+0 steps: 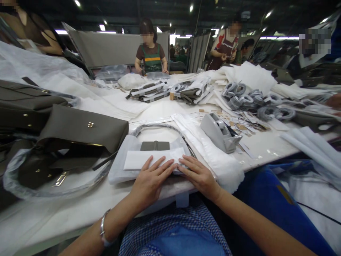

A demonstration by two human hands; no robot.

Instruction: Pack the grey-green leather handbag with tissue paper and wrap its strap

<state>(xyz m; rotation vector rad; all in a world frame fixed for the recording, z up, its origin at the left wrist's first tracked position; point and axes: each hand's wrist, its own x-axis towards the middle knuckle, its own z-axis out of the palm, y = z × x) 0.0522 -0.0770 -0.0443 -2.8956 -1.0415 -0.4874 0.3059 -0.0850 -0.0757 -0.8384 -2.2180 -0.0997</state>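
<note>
My left hand (153, 177) lies flat with fingers stretched over a folded strip of white foam sheet (135, 160). My right hand (198, 176) rests on the strip's right end, its fingers spread and the fingertips almost meeting the left ones. Under the strip is a bag wrapped in pale translucent sheet (118, 170); a dark olive flap piece (155, 145) shows just beyond the strip. A plastic-wrapped strap (160, 126) arcs behind it. To the left sits an olive handbag (85, 131) with a gold clasp, its wrapped handle looping in front.
A grey tape dispenser (220, 133) stands right of my hands beside white padding (213, 160). Wrapped straps (149, 90) and coiled rolls (245, 96) lie farther back. A blue bin (269, 206) is at right. A person (151, 57) stands across the table, others beyond.
</note>
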